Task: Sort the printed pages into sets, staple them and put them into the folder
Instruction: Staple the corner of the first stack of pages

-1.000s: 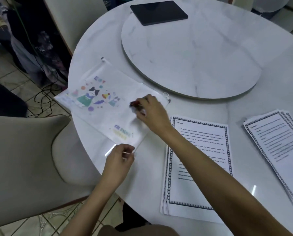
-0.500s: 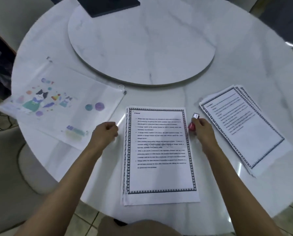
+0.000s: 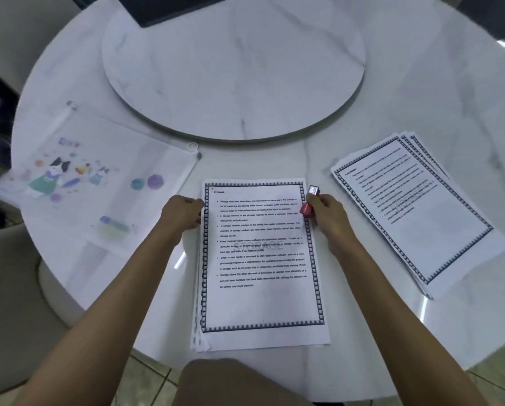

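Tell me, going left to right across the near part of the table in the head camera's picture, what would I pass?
You'd pass the clear cartoon-print folder → left hand → middle stack of pages → red stapler → right hand, which holds it → right stack of pages.

We see bright, cool, even light on the marble counter point(image 3: 406, 92), with small white glints beside the stack of pages point(image 3: 263, 303) and at the far right rim. Shadows are faint. The folder point(image 3: 99, 186) on the left looks smeared, and the edges bow.
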A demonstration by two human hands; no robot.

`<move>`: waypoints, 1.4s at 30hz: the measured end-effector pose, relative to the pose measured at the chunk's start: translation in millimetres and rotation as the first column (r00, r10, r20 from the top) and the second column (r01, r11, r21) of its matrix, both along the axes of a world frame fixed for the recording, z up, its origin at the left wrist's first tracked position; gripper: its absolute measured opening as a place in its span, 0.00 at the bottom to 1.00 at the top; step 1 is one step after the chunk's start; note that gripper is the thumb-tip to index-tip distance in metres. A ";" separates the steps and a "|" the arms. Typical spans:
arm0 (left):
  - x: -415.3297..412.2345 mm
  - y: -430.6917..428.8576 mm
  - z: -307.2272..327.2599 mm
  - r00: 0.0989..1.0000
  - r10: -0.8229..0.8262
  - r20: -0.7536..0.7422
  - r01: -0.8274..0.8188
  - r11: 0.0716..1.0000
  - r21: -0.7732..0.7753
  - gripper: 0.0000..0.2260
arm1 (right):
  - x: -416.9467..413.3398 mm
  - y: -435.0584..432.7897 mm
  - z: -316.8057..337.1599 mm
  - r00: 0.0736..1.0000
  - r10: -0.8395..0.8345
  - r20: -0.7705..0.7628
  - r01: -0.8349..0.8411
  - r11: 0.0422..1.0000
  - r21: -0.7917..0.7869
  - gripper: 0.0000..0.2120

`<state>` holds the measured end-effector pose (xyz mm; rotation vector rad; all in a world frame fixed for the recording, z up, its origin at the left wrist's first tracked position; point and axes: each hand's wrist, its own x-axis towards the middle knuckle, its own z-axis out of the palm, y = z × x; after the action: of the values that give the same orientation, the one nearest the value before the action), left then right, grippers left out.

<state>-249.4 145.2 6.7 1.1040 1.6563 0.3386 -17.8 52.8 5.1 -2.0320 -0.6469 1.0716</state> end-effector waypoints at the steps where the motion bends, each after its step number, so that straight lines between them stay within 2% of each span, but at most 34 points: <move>1: 1.7 0.7 0.2 1.000 -0.008 -0.006 0.008 1.000 0.000 0.09 | -0.3 0.0 0.4 1.000 -0.002 -0.009 0.002 1.000 0.001 0.10; 4: 6.0 1.7 -2.1 0.999 -0.044 -0.028 0.044 0.999 0.006 0.10 | 0.3 -0.1 0.0 1.000 -0.007 -0.021 0.007 1.000 -0.004 0.10; 7: 8.9 0.1 -2.8 0.997 -0.063 -0.039 0.065 0.997 0.047 0.05 | 1.7 -0.9 -0.7 0.999 -0.022 -0.040 0.022 1.000 -0.007 0.11; 10: 8.0 -2.2 -5.2 0.997 -0.068 -0.024 0.070 0.993 0.098 0.10 | 2.5 -4.4 -0.2 0.998 -0.057 -0.035 0.058 0.998 0.032 0.09; 12: 7.0 -5.6 -7.3 0.994 -0.101 -0.048 0.107 0.980 0.169 0.05 | 5.0 -5.8 0.3 0.997 -0.074 -0.036 0.077 0.994 0.073 0.10; 14: 5.9 -9.3 -11.9 0.989 -0.114 -0.100 0.135 0.962 0.238 0.08 | 9.4 -4.5 2.1 0.991 -0.073 -0.113 0.087 0.989 0.119 0.12; 15: 5.3 -11.5 -14.4 0.985 -0.120 -0.124 0.150 0.950 0.273 0.10 | 11.0 -2.7 4.2 0.973 -0.065 -0.221 0.102 0.982 0.159 0.12; 17: 4.9 -15.5 -16.6 0.980 -0.131 -0.152 0.177 0.923 0.343 0.11 | 13.0 2.4 9.3 0.878 -0.023 -0.479 0.158 0.957 0.243 0.14; 19: 5.2 -18.6 -15.7 0.979 -0.133 -0.153 0.185 0.897 0.400 0.08 | 12.3 5.6 15.9 0.758 0.024 -0.651 0.203 0.941 0.271 0.14; 22: 5.1 -22.0 -14.2 0.984 -0.127 -0.125 0.170 0.878 0.448 0.05 | 10.4 8.4 19.7 0.609 0.111 -0.785 0.222 0.927 0.303 0.13; 24: 4.4 -25.7 -12.4 0.990 -0.120 -0.073 0.140 0.873 0.466 0.05 | 7.3 11.2 18.7 0.550 0.179 -0.816 0.210 0.916 0.342 0.11; 25: 4.0 -28.1 -10.8 0.991 -0.121 -0.053 0.131 0.864 0.486 0.05 | 5.0 13.1 18.4 0.538 0.211 -0.816 0.199 0.909 0.366 0.11; 27: 4.0 -33.0 -8.0 0.991 -0.128 -0.033 0.127 0.842 0.524 0.05 | 2.0 17.9 16.7 0.526 0.273 -0.805 0.167 0.896 0.412 0.16; 30: 4.0 -39.2 -4.0 0.988 -0.154 0.006 0.124 0.821 0.557 0.07 | -2.4 25.1 18.2 0.575 0.328 -0.749 0.136 0.865 0.483 0.21; 33: 3.5 -43.8 0.9 0.982 -0.187 0.022 0.141 0.805 0.577 0.07 | -10.3 31.8 26.6 0.677 0.374 -0.634 0.049 0.837 0.546 0.20; 36: 2.7 -46.9 3.7 0.977 -0.214 0.025 0.156 0.783 0.602 0.08 | -21.0 36.7 34.0 0.773 0.456 -0.441 -0.110 0.781 0.615 0.17; 40: 2.0 -50.7 5.0 0.969 -0.246 0.028 0.173 0.753 0.635 0.08 | -31.9 42.4 40.4 0.824 0.509 -0.249 -0.279 0.747 0.604 0.11; 42: 1.7 -52.3 4.6 0.965 -0.259 0.027 0.182 0.744 0.643 0.09 | -33.9 44.5 41.8 0.824 0.538 -0.179 -0.352 0.732 0.583 0.12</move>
<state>-247.7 92.9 11.3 1.7360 1.3024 0.8368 -51.7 97.3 46.9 -1.1901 -1.1496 1.3029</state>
